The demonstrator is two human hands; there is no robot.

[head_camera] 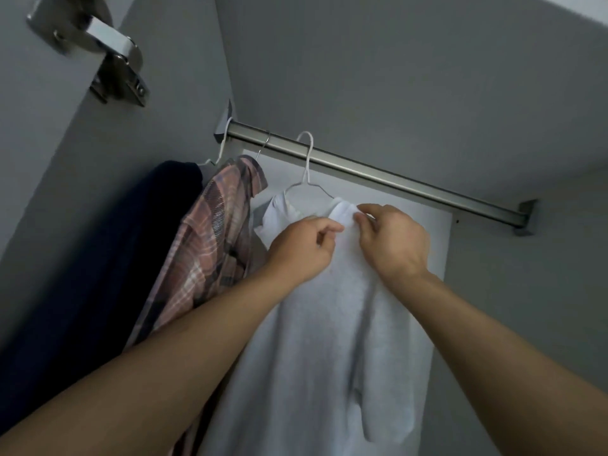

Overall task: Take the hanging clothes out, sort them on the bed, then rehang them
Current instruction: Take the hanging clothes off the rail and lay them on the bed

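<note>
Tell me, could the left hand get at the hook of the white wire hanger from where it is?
Probably yes. The left hand grips the white fleece garment just below the white wire hanger, and nothing blocks the hook.

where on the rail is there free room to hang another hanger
The rail is bare from the white hanger to its right bracket. The left end is crowded: the dark garment and plaid shirt hang close together by the wall. Both the left hand and right hand are pinching the white garment.
</note>
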